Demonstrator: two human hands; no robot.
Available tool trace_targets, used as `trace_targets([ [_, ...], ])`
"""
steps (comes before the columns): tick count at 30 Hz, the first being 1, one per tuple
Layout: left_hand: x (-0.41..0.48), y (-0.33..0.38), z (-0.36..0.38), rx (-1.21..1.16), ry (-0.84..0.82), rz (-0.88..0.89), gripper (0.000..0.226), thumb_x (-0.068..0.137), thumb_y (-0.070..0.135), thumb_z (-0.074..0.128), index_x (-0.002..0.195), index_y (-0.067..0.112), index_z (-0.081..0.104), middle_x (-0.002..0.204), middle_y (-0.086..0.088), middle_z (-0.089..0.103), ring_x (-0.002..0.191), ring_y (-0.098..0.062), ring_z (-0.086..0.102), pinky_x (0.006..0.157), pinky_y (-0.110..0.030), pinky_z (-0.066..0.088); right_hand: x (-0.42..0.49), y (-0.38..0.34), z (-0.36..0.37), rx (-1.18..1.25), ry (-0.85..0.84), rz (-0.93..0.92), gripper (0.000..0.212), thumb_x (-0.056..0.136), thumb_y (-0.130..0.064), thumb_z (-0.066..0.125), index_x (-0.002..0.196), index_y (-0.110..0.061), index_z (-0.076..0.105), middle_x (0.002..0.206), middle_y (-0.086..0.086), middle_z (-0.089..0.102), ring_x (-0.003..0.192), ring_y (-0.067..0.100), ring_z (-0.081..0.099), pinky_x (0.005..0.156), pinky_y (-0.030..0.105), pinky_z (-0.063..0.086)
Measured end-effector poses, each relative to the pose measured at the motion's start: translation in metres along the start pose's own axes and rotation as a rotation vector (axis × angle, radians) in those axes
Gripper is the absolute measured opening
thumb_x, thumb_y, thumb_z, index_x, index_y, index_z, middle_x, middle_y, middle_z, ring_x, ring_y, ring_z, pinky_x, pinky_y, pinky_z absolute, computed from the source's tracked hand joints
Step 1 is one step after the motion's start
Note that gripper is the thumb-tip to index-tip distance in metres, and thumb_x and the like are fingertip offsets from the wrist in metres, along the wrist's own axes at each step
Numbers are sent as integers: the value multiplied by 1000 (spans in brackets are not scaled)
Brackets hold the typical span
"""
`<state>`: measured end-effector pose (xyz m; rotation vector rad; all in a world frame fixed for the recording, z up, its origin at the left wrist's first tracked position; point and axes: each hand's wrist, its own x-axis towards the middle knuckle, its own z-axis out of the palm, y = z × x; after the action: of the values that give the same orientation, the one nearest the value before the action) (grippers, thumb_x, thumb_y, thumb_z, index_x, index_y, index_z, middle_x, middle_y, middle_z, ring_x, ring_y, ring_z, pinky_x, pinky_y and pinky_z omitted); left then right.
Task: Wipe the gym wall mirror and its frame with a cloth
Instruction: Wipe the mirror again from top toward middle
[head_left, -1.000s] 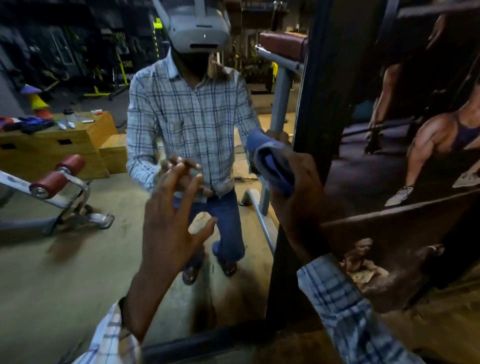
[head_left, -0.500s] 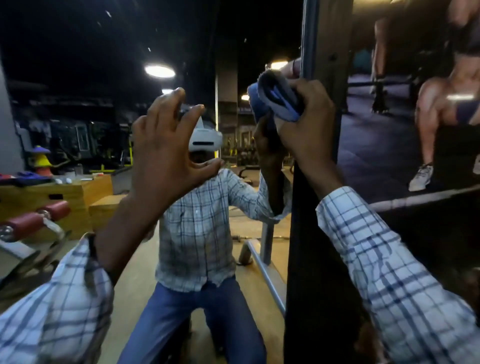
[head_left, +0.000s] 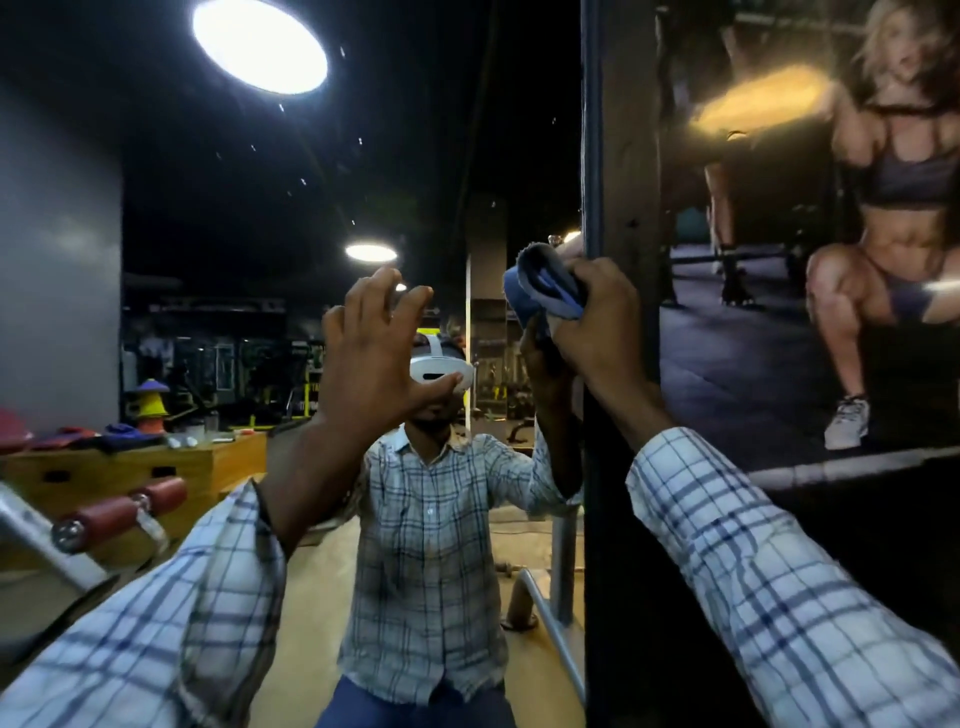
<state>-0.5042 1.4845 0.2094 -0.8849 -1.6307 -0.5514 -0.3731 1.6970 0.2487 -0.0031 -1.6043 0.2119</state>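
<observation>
Two hands are working at head height by the mirror (head_left: 208, 234). The right hand (head_left: 597, 312) is gripping a bunched blue cloth (head_left: 545, 291), fingers curled tight around it, and is pressing it where the glass is meeting the dark upright frame (head_left: 621, 156). The left hand (head_left: 374, 348) is hovering before the glass, fingers spread apart, holding nothing. The glass is reflecting a dim gym: a round ceiling light (head_left: 260, 47), a wooden box (head_left: 130, 467), red roller pads (head_left: 114, 512). A fitness poster (head_left: 831, 260) is hanging just right of the frame.

right hand (head_left: 597, 317) grips cloth (head_left: 545, 293) at frame (head_left: 621, 208) | left hand (head_left: 371, 353) spread
</observation>
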Motion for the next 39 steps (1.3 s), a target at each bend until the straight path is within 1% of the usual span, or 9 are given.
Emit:
trace_targets([
  [6, -2, -1, -7, 33, -19, 9, 98, 69, 69, 79, 149, 24, 45, 159, -12, 31, 149, -34, 27, 111, -54, 35, -4, -30, 22, 102, 170, 162, 38, 89, -6, 74, 124, -18, 66, 123, 0, 58, 111, 10, 58, 80, 7, 48],
  [9, -5, -10, -14, 43, -9, -3, 102, 66, 68, 83, 149, 27, 42, 159, -13, 30, 148, -36, 28, 108, -56, 37, -26, -50, 54, 52, -103, -188, 43, 87, -9, 80, 126, -20, 67, 118, -2, 57, 105, 12, 58, 83, 25, 58],
  [11, -3, -20, -21, 55, -13, -13, 103, 65, 69, 84, 149, 29, 40, 158, -12, 29, 148, -35, 27, 109, -56, 36, -7, -45, 45, -27, -176, -317, 42, 85, -8, 81, 125, -15, 69, 115, 0, 57, 101, 13, 57, 82, 20, 55],
  [14, 2, -37, -33, 68, -37, -54, 105, 66, 73, 82, 151, 32, 37, 161, -10, 24, 151, -33, 23, 114, -56, 32, 48, -28, 10, -39, 26, -108, 28, 91, -7, 73, 118, -11, 71, 112, 1, 57, 100, 12, 57, 78, 3, 40],
  [17, 7, -52, -42, 64, -65, -57, 108, 67, 75, 80, 154, 32, 33, 163, -8, 22, 152, -32, 21, 118, -55, 29, 62, -32, 9, 34, 246, 128, 25, 92, -7, 72, 116, -9, 69, 117, 4, 61, 98, 6, 59, 75, 4, 42],
  [23, 11, -66, -53, 85, -82, -56, 110, 66, 72, 83, 155, 33, 31, 165, -11, 20, 153, -35, 19, 116, -57, 29, 35, -67, 37, 33, -159, -317, 34, 89, -22, 79, 121, -16, 70, 111, -6, 58, 92, 0, 54, 84, 15, 53],
  [28, 13, -75, -59, 85, -85, -46, 107, 66, 73, 82, 154, 38, 32, 165, -10, 20, 153, -34, 19, 116, -56, 30, 63, -49, 20, 60, 236, 56, 24, 89, -8, 74, 113, -14, 70, 114, 5, 63, 98, 5, 52, 90, 27, 53],
  [34, 5, -78, -60, 87, -88, -39, 108, 67, 71, 82, 156, 32, 34, 165, -9, 19, 152, -33, 20, 118, -57, 31, 21, -67, 38, 23, -129, -252, 33, 87, -13, 76, 119, -8, 67, 111, 0, 59, 94, 0, 49, 81, 6, 43],
  [39, -9, -88, -62, 102, -87, -64, 109, 68, 75, 79, 157, 32, 33, 166, -10, 18, 153, -33, 19, 117, -57, 33, 43, -59, 41, 36, 257, 176, 26, 88, -5, 73, 113, -12, 69, 118, 6, 65, 105, 12, 61, 78, 1, 41],
])
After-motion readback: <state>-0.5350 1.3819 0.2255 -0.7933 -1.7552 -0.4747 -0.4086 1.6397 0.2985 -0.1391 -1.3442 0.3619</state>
